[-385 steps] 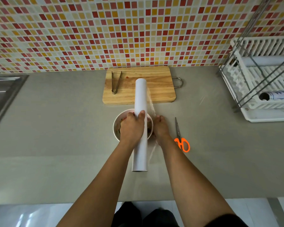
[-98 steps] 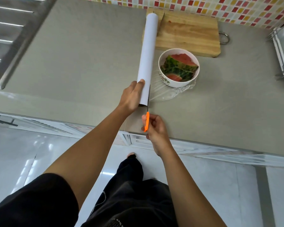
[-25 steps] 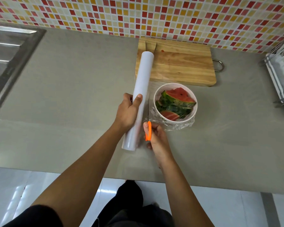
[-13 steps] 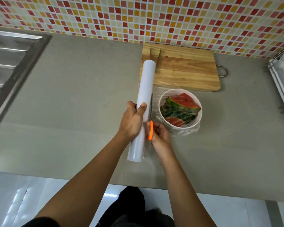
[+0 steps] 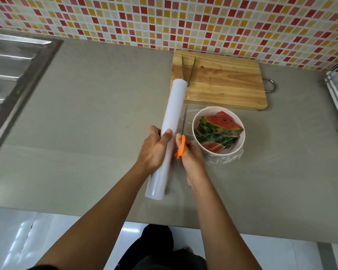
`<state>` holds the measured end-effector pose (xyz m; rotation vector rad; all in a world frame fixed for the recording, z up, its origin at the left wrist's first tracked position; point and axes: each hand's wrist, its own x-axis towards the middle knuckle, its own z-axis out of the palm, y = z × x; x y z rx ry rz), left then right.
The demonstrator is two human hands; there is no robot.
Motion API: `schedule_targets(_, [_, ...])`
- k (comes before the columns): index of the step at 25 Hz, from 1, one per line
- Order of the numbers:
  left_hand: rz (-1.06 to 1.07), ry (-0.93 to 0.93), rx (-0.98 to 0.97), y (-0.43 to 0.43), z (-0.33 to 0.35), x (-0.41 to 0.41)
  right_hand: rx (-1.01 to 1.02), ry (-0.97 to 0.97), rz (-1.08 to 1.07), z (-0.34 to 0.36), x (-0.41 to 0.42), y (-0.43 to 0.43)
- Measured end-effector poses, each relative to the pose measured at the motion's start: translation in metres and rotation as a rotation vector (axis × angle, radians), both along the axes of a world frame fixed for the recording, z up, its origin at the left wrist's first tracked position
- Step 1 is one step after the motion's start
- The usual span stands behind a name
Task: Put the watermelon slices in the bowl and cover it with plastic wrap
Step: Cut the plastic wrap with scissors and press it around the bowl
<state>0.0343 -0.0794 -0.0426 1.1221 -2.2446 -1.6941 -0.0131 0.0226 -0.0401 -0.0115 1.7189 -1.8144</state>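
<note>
Both hands are engaged at the centre of the counter (image 5: pixel 86 117). The left hand (image 5: pixel 155 151) has its fingers curled over the plastic wrap roll (image 5: pixel 169 133), thumb on top, clamping it against the counter; the roll lies lengthwise, far end overlapping the near-left corner of the cutting board (image 5: pixel 222 86). The right hand (image 5: pixel 191 156) has its fingers closed through the orange handles of the scissors (image 5: pixel 181 141). The blades point away from the person and run in the narrow gap between roll and bowl; whether they are parted or shut cannot be told at this angle.

Just right of the blades stands the white bowl (image 5: pixel 240 141), holding the watermelon slices (image 5: pixel 218 133). A sheet of film (image 5: pixel 232 156) is stretched over the rim and bunches against the near and right side of the wall.

Task status, by judgement:
1. Loading the slices: complete.
2. Drawing film over the bowl: complete.
3. Cutting the film free of the roll: in progress, apparently near the far end of the cut.
4. Remaining: finish the cut, set roll and scissors down, press the loose edge against the wall.

Tongs (image 5: pixel 187 69) rest on the board, unused.
</note>
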Motion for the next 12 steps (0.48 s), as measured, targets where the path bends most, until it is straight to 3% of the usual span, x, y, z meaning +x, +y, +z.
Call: schedule_targets(12, [-0.015,-0.014,0.018,-0.015,0.003,0.003,0.038,-0.066,-0.028,0.006,-0.014,-0.025])
